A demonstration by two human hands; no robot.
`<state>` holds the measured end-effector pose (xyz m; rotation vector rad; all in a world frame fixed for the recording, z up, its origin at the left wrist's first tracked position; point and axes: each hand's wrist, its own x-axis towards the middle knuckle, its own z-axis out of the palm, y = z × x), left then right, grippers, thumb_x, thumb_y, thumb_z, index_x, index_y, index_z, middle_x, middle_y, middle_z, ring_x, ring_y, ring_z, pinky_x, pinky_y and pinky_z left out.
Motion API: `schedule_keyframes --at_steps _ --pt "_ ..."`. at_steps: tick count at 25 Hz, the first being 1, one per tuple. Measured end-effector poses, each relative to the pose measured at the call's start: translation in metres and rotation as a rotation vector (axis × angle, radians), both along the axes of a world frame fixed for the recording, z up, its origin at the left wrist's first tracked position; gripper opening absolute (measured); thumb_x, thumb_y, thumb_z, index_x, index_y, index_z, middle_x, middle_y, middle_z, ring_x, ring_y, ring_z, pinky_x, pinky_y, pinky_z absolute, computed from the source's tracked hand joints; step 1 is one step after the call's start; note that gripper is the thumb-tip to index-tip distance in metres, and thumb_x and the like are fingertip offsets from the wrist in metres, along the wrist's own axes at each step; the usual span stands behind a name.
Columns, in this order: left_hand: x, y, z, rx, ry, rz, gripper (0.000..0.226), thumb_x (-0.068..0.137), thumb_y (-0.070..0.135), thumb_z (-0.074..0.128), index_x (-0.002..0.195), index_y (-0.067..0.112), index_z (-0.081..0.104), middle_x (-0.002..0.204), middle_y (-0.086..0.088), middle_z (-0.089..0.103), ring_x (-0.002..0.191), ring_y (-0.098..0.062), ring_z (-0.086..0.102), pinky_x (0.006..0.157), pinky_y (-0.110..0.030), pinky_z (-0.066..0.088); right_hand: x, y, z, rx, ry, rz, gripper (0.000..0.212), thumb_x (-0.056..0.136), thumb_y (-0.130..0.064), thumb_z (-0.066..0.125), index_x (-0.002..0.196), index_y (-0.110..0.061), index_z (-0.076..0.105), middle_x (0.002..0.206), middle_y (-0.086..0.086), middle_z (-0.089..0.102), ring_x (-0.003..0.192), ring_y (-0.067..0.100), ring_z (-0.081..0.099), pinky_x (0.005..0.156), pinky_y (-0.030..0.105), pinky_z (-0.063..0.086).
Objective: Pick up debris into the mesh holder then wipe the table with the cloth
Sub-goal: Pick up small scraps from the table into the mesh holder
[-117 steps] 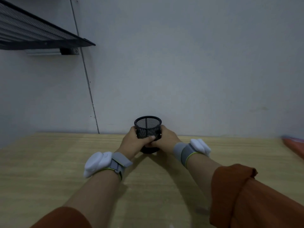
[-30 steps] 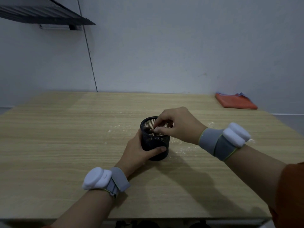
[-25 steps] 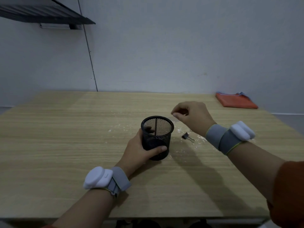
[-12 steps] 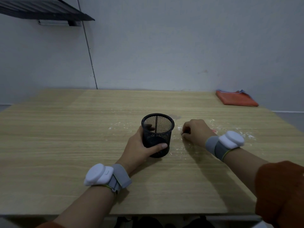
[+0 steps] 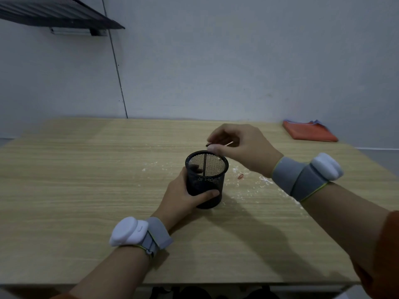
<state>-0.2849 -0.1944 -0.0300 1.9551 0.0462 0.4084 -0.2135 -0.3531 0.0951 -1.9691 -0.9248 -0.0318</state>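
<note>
A black mesh holder (image 5: 206, 180) stands upright at the middle of the wooden table (image 5: 86, 190). My left hand (image 5: 183, 196) is wrapped around its lower left side. My right hand (image 5: 239, 147) hovers just above the holder's far right rim, thumb and fingers pinched on a small dark binder clip (image 5: 209, 145). A small reddish scrap (image 5: 240, 176) lies on the table right of the holder, amid white powder (image 5: 264, 182). The folded orange cloth (image 5: 308, 133) lies at the table's far right corner.
A dark mesh shelf (image 5: 54, 16) juts from the wall at the upper left. The grey wall runs along the table's far edge. The table's near edge crosses the bottom of the view.
My right hand was down on the table right of the holder half a second ago; it has risen with the clip pinched and now hangs over the rim. My left hand stays on the holder.
</note>
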Motion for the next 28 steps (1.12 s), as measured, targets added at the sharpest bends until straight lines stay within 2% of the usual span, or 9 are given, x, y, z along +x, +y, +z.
schedule_keyframes --at_steps 4,6,10,12,14,16,18,23,28 --pt "-0.001 -0.001 0.001 -0.01 -0.002 -0.005 0.07 0.056 0.05 0.083 0.117 0.043 0.049 0.104 0.026 0.064 0.094 0.023 0.056 0.074 0.001 0.044 -0.016 0.012 -0.007 -0.321 -0.295 0.08 0.017 0.077 -0.026 0.075 0.092 -0.019 0.073 0.083 -0.008 0.072 0.073 -0.001 0.06 0.07 0.001 0.041" --pt "-0.002 -0.001 0.001 -0.006 -0.002 -0.003 0.066 0.056 0.05 0.084 0.112 0.047 0.049 0.103 0.027 0.064 0.094 0.023 0.056 0.074 0.001 0.044 -0.013 0.012 -0.012 -0.338 -0.298 0.086 0.019 0.079 -0.028 0.074 0.096 -0.02 0.073 0.087 -0.007 0.072 0.075 0.001 0.061 0.07 0.001 0.042" --pt "-0.002 -0.001 0.0 -0.019 -0.005 0.011 0.062 0.052 0.056 0.082 0.106 0.048 0.052 0.103 0.026 0.066 0.097 0.019 0.058 0.076 0.0 0.045 0.02 -0.006 -0.018 -0.076 -0.079 -0.169 0.009 0.084 -0.015 0.068 0.091 -0.017 0.072 0.076 -0.001 0.07 0.068 0.011 0.064 0.07 0.018 0.053" --pt "-0.002 -0.002 -0.001 -0.028 -0.005 0.009 0.063 0.05 0.06 0.08 0.106 0.048 0.052 0.104 0.024 0.067 0.098 0.015 0.06 0.077 -0.003 0.047 0.041 -0.021 -0.03 -0.264 -0.124 -0.308 0.012 0.086 -0.009 0.064 0.092 -0.013 0.073 0.081 0.003 0.071 0.071 0.013 0.063 0.077 0.022 0.05" --pt "-0.002 -0.002 -0.002 -0.028 -0.01 0.005 0.062 0.05 0.06 0.08 0.105 0.049 0.052 0.104 0.024 0.067 0.099 0.013 0.061 0.079 -0.005 0.048 0.053 -0.032 -0.048 -0.564 -0.229 -0.306 0.018 0.088 -0.008 0.059 0.099 -0.011 0.073 0.098 0.006 0.074 0.089 0.019 0.065 0.084 0.021 0.044" --pt "-0.002 -0.002 -0.002 -0.028 -0.012 0.004 0.062 0.05 0.06 0.08 0.104 0.05 0.052 0.104 0.023 0.068 0.099 0.013 0.061 0.082 -0.008 0.049 0.057 -0.037 -0.065 -0.747 -0.278 -0.253 0.024 0.089 -0.008 0.056 0.106 -0.013 0.072 0.109 0.007 0.071 0.102 0.022 0.064 0.088 0.022 0.043" --pt "-0.002 -0.002 -0.002 -0.033 -0.008 0.001 0.062 0.05 0.059 0.079 0.105 0.049 0.053 0.105 0.022 0.068 0.1 0.013 0.061 0.082 -0.01 0.049 0.059 -0.04 -0.075 -0.811 -0.29 -0.213 0.025 0.09 -0.009 0.055 0.11 -0.014 0.07 0.112 0.007 0.069 0.105 0.023 0.062 0.09 0.025 0.044" --pt "-0.002 -0.003 0.0 -0.047 -0.014 -0.004 0.06 0.05 0.058 0.08 0.104 0.048 0.053 0.1 0.027 0.067 0.096 0.018 0.06 0.075 -0.001 0.046 0.059 -0.039 -0.082 -0.869 -0.339 -0.193 0.02 0.091 -0.01 0.053 0.104 -0.01 0.068 0.109 0.01 0.065 0.102 0.028 0.058 0.086 0.035 0.048" --pt "-0.002 -0.002 -0.002 -0.045 -0.021 0.001 0.06 0.05 0.058 0.081 0.103 0.05 0.054 0.099 0.028 0.068 0.096 0.015 0.061 0.076 -0.002 0.047 0.059 -0.035 -0.081 -0.938 -0.35 -0.193 0.02 0.093 -0.014 0.05 0.102 -0.004 0.065 0.109 0.013 0.062 0.103 0.029 0.056 0.084 0.034 0.045"
